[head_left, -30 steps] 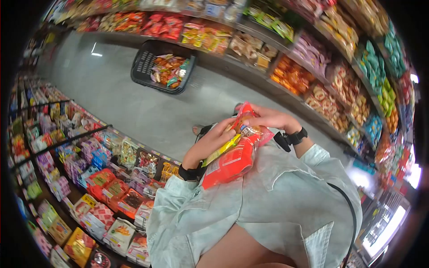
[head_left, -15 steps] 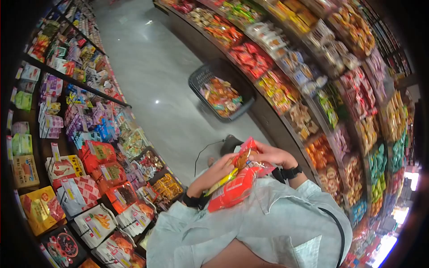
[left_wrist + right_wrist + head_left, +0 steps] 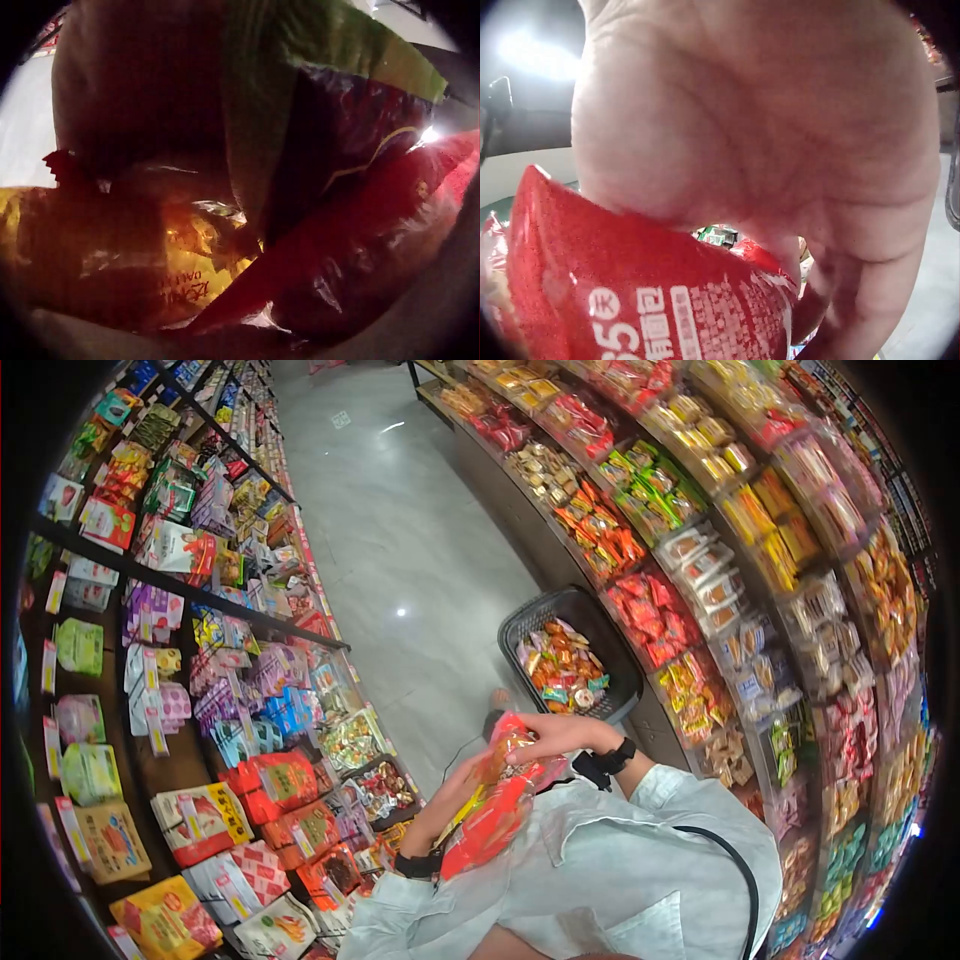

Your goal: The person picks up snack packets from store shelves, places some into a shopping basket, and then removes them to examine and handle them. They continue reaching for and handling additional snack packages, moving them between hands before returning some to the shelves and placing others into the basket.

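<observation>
Several snack packages are bunched in front of the shirt. In the head view, the left hand [image 3: 448, 795] grips them from the left side, beside a red package [image 3: 500, 815] and a narrow yellow one. The right hand [image 3: 562, 736] holds the top of the bunch, its thumb across a clear-fronted packet. White printing shows on the red package [image 3: 652, 300] below the palm in the right wrist view. The left wrist view is dark, with a yellow-orange wrapper [image 3: 202, 262] and red plastic [image 3: 337, 255] close to the lens.
A dark basket [image 3: 625, 660] holding several wrapped snacks stands on the grey floor [image 3: 400, 560], against the right-hand shelving. Stepped shelves of packaged snacks [image 3: 650, 615] line the right. Hanging and stacked packets [image 3: 280, 780] fill the left shelves, with black rails across them.
The head view has turned, so the basket appears farther right and lower, nearer the hands. Both hands still hold the packages in front of the shirt.
</observation>
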